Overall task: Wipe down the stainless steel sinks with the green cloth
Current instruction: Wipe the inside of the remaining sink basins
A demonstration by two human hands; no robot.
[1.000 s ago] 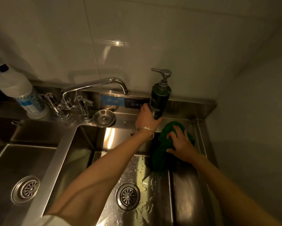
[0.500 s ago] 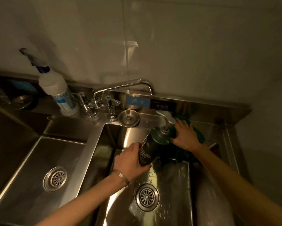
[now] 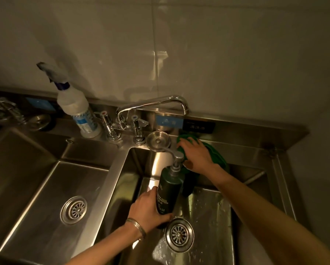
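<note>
Pale wall tiles [image 3: 236, 54] back a stainless steel double sink unit in dim, yellowish light. At nine o'clock lies the left basin [image 3: 36, 197], dry-looking, with its round drain [image 3: 73, 210] in the floor. On the back ledge at about eleven o'clock stands a white spray bottle [image 3: 78, 109], upright, just beside the chrome faucet [image 3: 141, 115] whose spout arcs toward one o'clock. A small round metal dish [image 3: 158, 142] sits on the ledge right of the taps.

Near centre, the left hand [image 3: 149, 209], a bangle at its wrist, has its fingers wrapped around the lower body of a dark pump bottle [image 3: 170, 188], held tilted above the right basin [image 3: 208, 217]; the basin floor is wet around its drain [image 3: 179, 234].

At one o'clock from the bottle, the right hand [image 3: 196, 157] presses flat, fingers spread, on the green cloth [image 3: 215, 153], which is bunched on the back ledge and hangs over the basin's rear rim.
</note>
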